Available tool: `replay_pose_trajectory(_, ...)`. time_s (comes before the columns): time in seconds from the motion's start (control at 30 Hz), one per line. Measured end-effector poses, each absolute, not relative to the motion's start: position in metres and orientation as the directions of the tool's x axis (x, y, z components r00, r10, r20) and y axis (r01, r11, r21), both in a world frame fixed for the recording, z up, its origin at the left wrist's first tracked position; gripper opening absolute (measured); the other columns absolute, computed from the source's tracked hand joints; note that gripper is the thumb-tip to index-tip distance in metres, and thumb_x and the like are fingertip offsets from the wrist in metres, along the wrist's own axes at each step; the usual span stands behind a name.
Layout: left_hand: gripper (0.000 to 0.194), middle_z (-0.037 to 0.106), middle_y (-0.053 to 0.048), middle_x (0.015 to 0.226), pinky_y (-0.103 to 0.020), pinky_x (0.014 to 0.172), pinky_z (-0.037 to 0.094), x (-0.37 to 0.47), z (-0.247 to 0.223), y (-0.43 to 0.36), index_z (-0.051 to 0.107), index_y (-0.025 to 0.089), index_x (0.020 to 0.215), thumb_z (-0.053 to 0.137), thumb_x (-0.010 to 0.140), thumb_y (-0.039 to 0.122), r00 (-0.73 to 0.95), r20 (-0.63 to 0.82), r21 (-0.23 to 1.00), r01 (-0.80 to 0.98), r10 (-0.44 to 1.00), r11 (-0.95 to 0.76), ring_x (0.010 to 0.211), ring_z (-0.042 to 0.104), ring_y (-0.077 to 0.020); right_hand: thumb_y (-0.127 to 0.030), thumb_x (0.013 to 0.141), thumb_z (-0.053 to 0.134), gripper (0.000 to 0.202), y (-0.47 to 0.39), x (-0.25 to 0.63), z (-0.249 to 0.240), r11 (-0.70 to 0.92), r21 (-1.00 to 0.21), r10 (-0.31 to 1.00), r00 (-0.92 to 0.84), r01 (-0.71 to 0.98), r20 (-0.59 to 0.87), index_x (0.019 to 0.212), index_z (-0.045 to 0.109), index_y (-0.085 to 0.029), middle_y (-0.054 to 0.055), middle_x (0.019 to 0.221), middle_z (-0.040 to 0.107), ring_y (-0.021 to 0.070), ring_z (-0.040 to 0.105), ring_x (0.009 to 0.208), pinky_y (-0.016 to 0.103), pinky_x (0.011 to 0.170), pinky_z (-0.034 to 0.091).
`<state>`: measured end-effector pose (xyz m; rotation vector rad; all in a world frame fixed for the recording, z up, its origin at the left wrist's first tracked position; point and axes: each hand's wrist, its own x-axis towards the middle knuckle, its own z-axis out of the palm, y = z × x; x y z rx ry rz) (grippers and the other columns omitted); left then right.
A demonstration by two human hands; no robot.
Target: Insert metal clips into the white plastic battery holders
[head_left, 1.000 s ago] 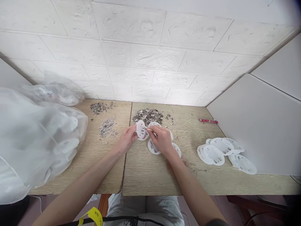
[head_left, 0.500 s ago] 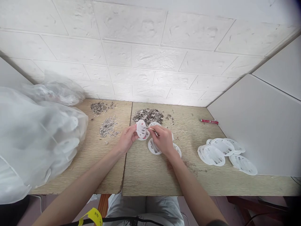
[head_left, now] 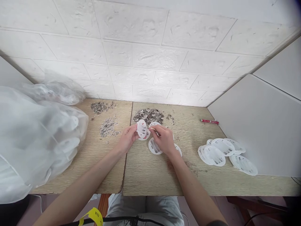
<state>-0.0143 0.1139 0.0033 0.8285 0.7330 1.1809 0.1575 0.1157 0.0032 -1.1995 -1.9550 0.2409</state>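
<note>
A white wall with a raised brick pattern [head_left: 150, 56] rises behind a light brown wood-grain table [head_left: 150, 175], which a seam divides in two; a smooth grey panel [head_left: 258, 125] closes off the right side. A large translucent white plastic bag [head_left: 35, 135] with round shapes inside covers the table's left end, and a crumpled clear plastic bag [head_left: 61, 89] lies behind it. Toward the right end, a spread of overlapping round white plastic discs [head_left: 213, 153] rests near the panel.

Near the seam, the left hand [head_left: 128, 138] has its fingers pinched together on the left edge of a slotted white plastic disc with small red marks [head_left: 141, 128], held tilted up above the table. The right hand [head_left: 164, 138] has its fingers curled closed around a thin pale stick-like tool [head_left: 153, 129], its tip at the disc's right edge; whether they touch cannot be told. More white discs [head_left: 155, 147] lie beneath and around the right hand.

Just behind the held disc sits a heap of small silvery metal pieces [head_left: 148, 115]. Left of the seam lie a pale pile of tiny parts [head_left: 108, 127] and a darker grey pile [head_left: 98, 107]. A slim red tool [head_left: 209, 121] lies beside the panel.
</note>
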Motion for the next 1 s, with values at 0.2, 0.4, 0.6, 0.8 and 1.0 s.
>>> replay_pose_trajectory(0.2,0.033,0.072,-0.011,0.099,-0.032,0.073,0.057,-0.014,0.001,0.114,0.072,0.013,0.094,0.063,0.08,0.042,0.249,-0.047,0.864,-0.476,0.967,0.164,0.091,0.066,-0.0233,-0.03,0.093,0.05,0.023,0.116,0.157,0.002,0.525,-0.526,0.818,-0.227,0.669,0.529,0.082,0.067,-0.02,0.003,0.076,0.071,0.0138,0.06,0.062,0.025,0.054,0.039)
replay_pose_trajectory(0.4,0.036,0.071,-0.011,0.099,-0.032,0.075,0.056,-0.014,-0.001,0.114,0.072,0.013,0.095,0.061,0.082,0.045,0.254,-0.034,0.877,-0.457,0.967,0.151,0.091,0.066,-0.0219,-0.026,0.092,0.052,0.02,0.116,0.157,0.002,0.55,-0.505,0.799,-0.244,0.665,0.549,0.081,0.067,-0.019,0.003,0.076,0.072,0.0141,0.062,0.064,0.025,0.055,0.039)
replay_pose_trajectory(0.6,0.036,0.071,-0.01,0.096,-0.031,0.079,0.053,-0.015,-0.005,0.112,0.072,0.013,0.096,0.061,0.083,0.046,0.281,0.021,0.918,-0.385,0.96,0.093,0.087,0.066,-0.0199,-0.024,0.091,0.051,0.02,0.116,0.157,-0.001,0.575,-0.411,0.763,-0.282,0.707,0.582,0.08,0.067,-0.02,0.003,0.075,0.072,0.0136,0.062,0.064,0.024,0.055,0.037)
replay_pose_trajectory(0.8,0.039,0.071,-0.009,0.099,-0.029,0.078,0.052,-0.014,-0.01,0.11,0.07,0.015,0.102,0.059,0.084,0.048,0.267,0.037,0.947,-0.317,0.963,0.051,0.087,0.065,-0.0189,-0.023,0.092,0.048,0.024,0.115,0.156,-0.002,0.58,-0.326,0.733,-0.303,0.747,0.609,0.077,0.066,-0.02,0.002,0.068,0.069,0.0125,0.056,0.057,0.025,0.051,0.031)
replay_pose_trajectory(1.0,0.04,0.071,-0.008,0.1,-0.028,0.076,0.051,-0.013,-0.007,0.108,0.07,0.017,0.106,0.062,0.081,0.047,0.226,0.035,0.972,-0.233,0.974,0.019,0.089,0.064,-0.0197,-0.026,0.093,0.048,0.025,0.113,0.153,-0.004,0.557,-0.302,0.748,-0.308,0.774,0.588,0.077,0.066,-0.02,0.002,0.066,0.067,0.0124,0.054,0.055,0.026,0.051,0.03)
